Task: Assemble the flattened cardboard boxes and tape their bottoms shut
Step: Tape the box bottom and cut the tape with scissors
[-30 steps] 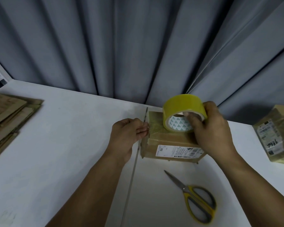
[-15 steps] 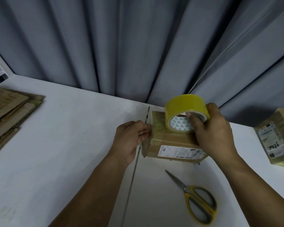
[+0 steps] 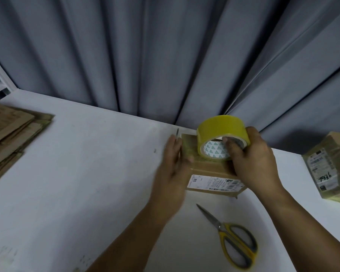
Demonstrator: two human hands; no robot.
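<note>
On the white desk [image 3: 86, 173], taping looks underway: the right hand [image 3: 257, 163] grips the tape roll [image 3: 222, 130] on a box [image 3: 210, 169], the left hand [image 3: 172, 167] presses it with straight fingers, and a flat cardboard stack [image 3: 10, 132] awaits.

My left grip [image 3: 173, 169] lay blurred, fingers straight and pointing away from me; my right grip [image 3: 251, 161] was curled, thumb hooked inward. Both forearms reached forward.

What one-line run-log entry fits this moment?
right hand: grips yellow tape roll on cardboard box; left hand: fingers straight at box's left edge, blurred; scissors: lying on table
</note>
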